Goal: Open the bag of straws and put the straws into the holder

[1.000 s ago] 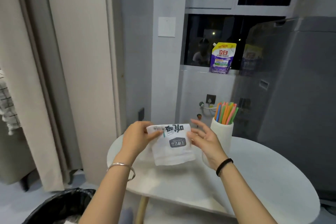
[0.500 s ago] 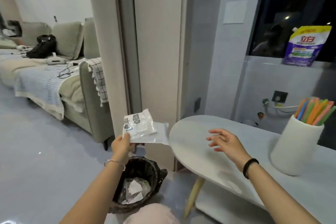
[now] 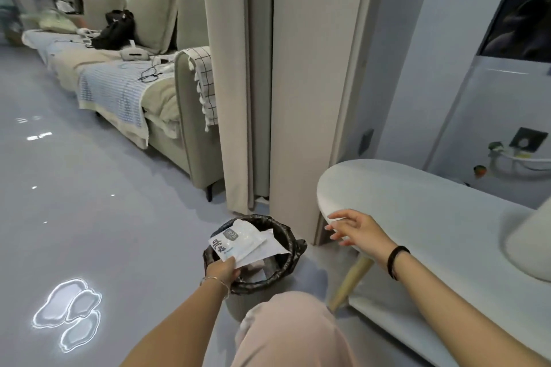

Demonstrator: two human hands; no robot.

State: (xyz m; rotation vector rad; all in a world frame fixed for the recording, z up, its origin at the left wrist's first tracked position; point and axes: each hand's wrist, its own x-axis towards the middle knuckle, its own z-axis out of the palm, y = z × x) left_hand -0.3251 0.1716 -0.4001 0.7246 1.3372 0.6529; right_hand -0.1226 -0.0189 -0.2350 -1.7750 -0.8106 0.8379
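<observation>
My left hand pinches the flat, empty straw bag, white plastic with dark print, and holds it right over the mouth of a bin lined with a black bag on the floor. My right hand hovers open, fingers spread, at the left end of the white oval table. Only the lower left side of the white holder shows at the right edge; the straws in it are out of frame.
My knee in pink trousers is just below the bin. A beige curtain and door frame stand behind it. A sofa with blankets and a black bag lies at the far left across grey floor.
My view swung left and down from the table. My left hand carried the empty bag off the table and lowered it over the bin. My right hand let go of it and stays by the table.
</observation>
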